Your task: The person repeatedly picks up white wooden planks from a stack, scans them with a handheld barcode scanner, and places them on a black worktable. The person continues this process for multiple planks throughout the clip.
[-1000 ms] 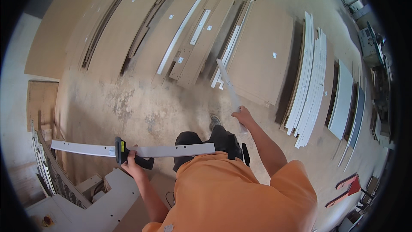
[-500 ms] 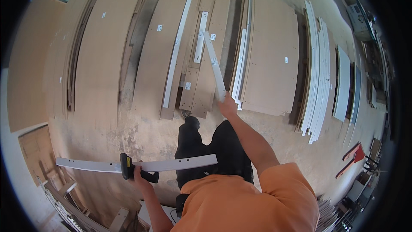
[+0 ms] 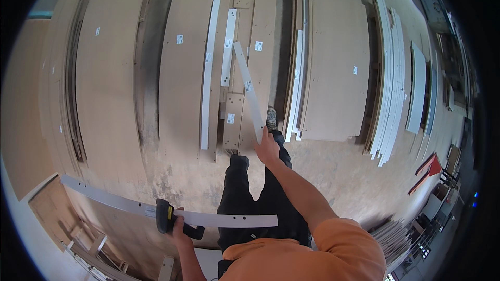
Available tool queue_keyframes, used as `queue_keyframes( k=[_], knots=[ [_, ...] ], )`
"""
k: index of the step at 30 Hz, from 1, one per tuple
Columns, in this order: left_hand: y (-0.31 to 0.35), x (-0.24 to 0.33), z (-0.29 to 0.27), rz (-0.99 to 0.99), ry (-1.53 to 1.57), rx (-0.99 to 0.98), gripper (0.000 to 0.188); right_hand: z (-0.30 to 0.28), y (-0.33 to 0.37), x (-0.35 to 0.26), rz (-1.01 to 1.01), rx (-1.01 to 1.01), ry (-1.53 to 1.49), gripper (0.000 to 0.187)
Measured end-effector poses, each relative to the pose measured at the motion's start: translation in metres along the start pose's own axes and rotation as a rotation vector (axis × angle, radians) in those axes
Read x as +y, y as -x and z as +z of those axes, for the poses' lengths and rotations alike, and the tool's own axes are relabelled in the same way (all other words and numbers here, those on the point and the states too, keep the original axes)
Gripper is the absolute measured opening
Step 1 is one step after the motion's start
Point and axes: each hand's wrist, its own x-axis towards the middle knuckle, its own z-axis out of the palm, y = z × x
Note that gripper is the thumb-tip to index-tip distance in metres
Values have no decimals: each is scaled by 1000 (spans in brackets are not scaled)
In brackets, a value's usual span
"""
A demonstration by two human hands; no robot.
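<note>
Gripping a black pistol-shaped scanner (image 3: 164, 216) and long white drilled strip (image 3: 109, 196) in left hand (image 3: 179, 232), near left; clasping shorter white strip (image 3: 247, 86), farther right, in right hand (image 3: 268, 150), above flat brown boards (image 3: 264, 18).

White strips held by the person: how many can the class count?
2: one strip in the left grip, with a black handheld scanner; another strip in the right grip, slanting over the brown boards.

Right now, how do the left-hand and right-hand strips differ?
The left strip runs crosswise; the right strip points forward. The left strip looks longer than the right strip. The left hand holds the left strip near its middle; the right hand holds the right strip's near end. Both are narrow and whitish.
</note>
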Motion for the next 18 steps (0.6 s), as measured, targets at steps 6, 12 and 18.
queue_keyframes(
  k=[6, 12, 18],
  knots=[
    [-6, 0, 55, 8, -49, -44, 42, -24, -72, -8, -11, 162, -52, 85],
    [6, -6, 92, -86, -133, -60, 36, -43, -226, -52, 16, 128, -68, 85],
    [6, -26, 110, -25, -125, -80, 40, 9, -290, -61, -20, 131, -208, 82]
  ],
)
